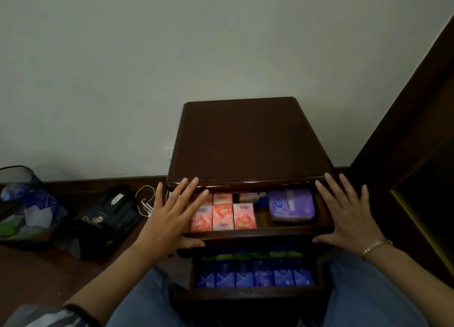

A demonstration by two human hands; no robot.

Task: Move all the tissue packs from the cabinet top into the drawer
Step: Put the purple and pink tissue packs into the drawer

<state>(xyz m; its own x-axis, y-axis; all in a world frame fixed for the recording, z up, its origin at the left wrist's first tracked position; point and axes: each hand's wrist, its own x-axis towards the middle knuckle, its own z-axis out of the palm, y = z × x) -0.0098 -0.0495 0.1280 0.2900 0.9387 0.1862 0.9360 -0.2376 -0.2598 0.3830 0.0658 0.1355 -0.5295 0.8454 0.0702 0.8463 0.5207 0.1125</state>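
Observation:
The dark wooden cabinet top (250, 139) is bare, with no packs on it. Below it the upper drawer (260, 233) stands part open; it holds several pink tissue packs (222, 216) on the left and a purple soft pack (291, 205) on the right. A lower drawer (255, 291), pulled further out, holds a row of blue packs (255, 276). My left hand (169, 218) lies flat, fingers spread, at the upper drawer's left front corner. My right hand (348, 216) rests flat at its right front corner. Neither hand holds anything.
A black mesh waste bin (22, 203) with crumpled wrappers and a black bag (108, 218) stand on the floor to the left, beside a white cable (145, 201). Dark wooden furniture (417, 154) rises at the right. My knees in jeans (368, 292) flank the lower drawer.

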